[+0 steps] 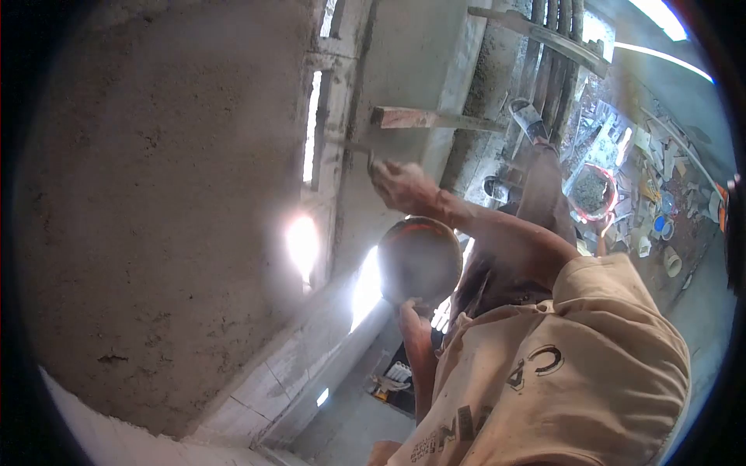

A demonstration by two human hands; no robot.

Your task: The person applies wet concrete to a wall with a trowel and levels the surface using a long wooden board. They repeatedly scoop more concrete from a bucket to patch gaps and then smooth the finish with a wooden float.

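Note:
My right hand (402,185) is closed around the handle of a trowel (353,145). The trowel's thin blade is seen nearly edge-on, close to the pale strip beside the window gap; whether it touches is not clear. Below it, my left hand (413,309) grips the near rim of a round, dark bowl (420,262), with most of the fingers hidden. Glare and blur hide what the bowl contains. Rough grey plaster covers the wall (171,202) to the left of both hands.
A sandalled foot (528,118) rests by wooden poles (553,74). Beams (443,119) jut across nearby. Lower down, another person's arm (601,242) reaches a red-rimmed bucket of grey mix (592,193), amid scattered debris (660,155). Bright light comes through wall openings (312,128).

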